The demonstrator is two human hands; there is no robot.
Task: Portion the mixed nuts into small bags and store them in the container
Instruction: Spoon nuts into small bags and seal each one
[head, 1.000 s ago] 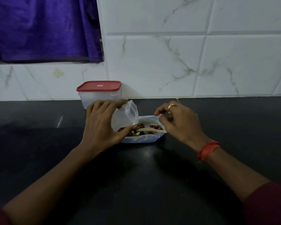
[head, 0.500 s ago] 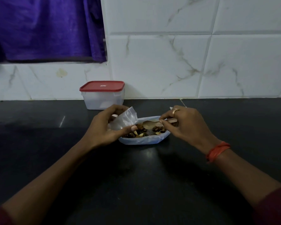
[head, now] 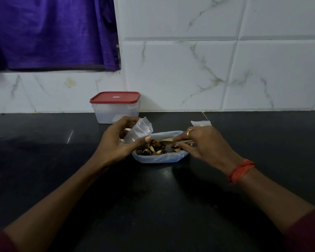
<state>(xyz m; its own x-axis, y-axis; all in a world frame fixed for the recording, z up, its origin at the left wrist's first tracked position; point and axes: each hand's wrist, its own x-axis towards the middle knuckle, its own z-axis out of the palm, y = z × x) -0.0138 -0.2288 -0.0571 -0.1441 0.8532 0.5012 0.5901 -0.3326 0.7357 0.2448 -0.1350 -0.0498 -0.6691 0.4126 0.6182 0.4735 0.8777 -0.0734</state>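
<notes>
The step in hand looks like scooping: the mixed nuts [head: 153,149] lie in a shallow pale-blue tray [head: 158,158] at the centre of the frame, on the black tabletop [head: 153,206]. To do it well, the wooden spoon [head: 166,142] should take a modest load. The mouth of the small clear bag [head: 141,129] should be held wide and kept over the tray, so that any nuts that slip fall back in. A tilted bag mouth would let the nuts slide off the spoon rather than drop.

The left hand [head: 116,143] comes in from the lower left. Its grip pinches the bag between the thumb and curled fingers, just left of the tray's upper edge. The right hand [head: 205,145] reaches in from the lower right, with a ring on one finger and an orange thread [head: 241,170] round the wrist. Its grip is narrow, fingertips closed on the spoon's handle, and the bowl lies low among the nuts.

The storage container [head: 115,113], its red lid [head: 115,97] on, stands behind the left hand against the tiled wall. Another small bag [head: 201,123] lies flat above the right hand.
</notes>
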